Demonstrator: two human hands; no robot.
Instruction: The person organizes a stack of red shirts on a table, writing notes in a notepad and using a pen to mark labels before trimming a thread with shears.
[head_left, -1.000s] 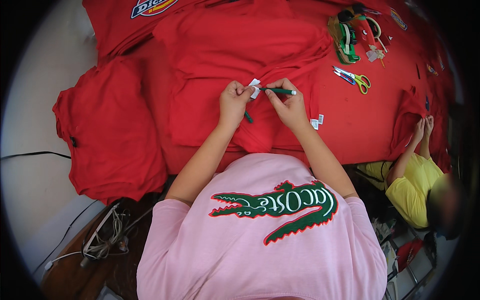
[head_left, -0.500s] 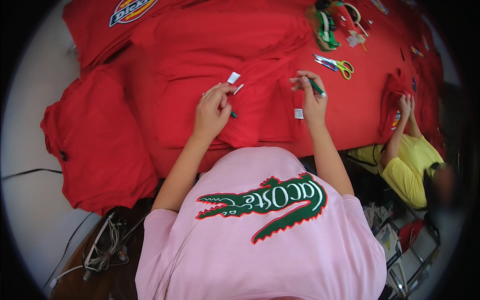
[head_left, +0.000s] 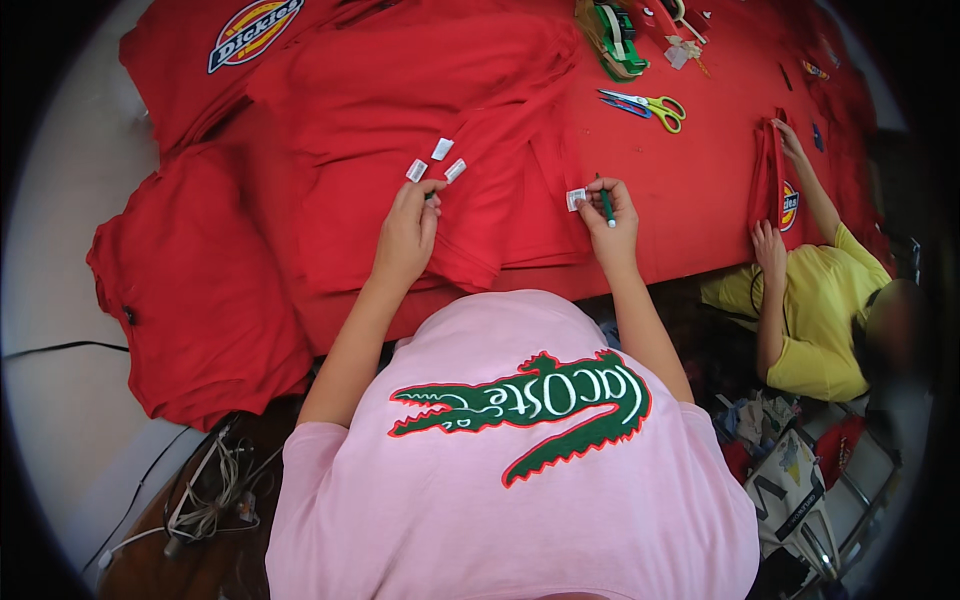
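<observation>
My right hand [head_left: 613, 228] is closed round a slim green marker pen [head_left: 607, 206] with a white end. Its thumb and fingers also reach a white label [head_left: 576, 199] at the right edge of the red shirt fabric [head_left: 400, 90]. Over the same fabric, my left hand [head_left: 403, 240] has its fingers drawn together, with a small dark green piece, cap-like, just showing among them. Right beyond those fingertips lie a white label [head_left: 417, 171] and two more labels [head_left: 442, 149].
Yellow-handled scissors [head_left: 655, 108] and a green tape dispenser [head_left: 620, 45] lie at the back right. Red garments [head_left: 195, 290] hang over the left edge. On the right, a person in yellow [head_left: 825, 320] handles a folded red shirt [head_left: 768, 180]. Cables [head_left: 215, 500] lie lower left.
My left hand moved left, and a third label now shows by its fingertips. My right hand came down to the label on the right. The other person's hands moved apart on the red shirt.
</observation>
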